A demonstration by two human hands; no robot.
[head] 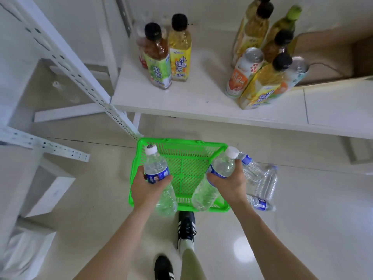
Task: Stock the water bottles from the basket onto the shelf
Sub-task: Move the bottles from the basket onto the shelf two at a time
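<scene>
A green plastic basket (181, 150) sits on the floor below the white shelf (201, 102). My left hand (145, 188) grips a clear water bottle (156, 168) with a blue label and white cap, above the basket's left side. My right hand (230, 182) grips another water bottle (220, 170), tilted, over the basket's right side. Nothing else shows inside the basket. Several more water bottles (260, 180) lie on the floor just right of the basket.
Two tea bottles (167, 55) stand on the shelf's left part, and a cluster of tea bottles and cans (266, 57) stands at its right. A perforated white upright (80, 77) runs at the left. My feet (185, 227) are behind the basket. White boxes (46, 188) lie at left.
</scene>
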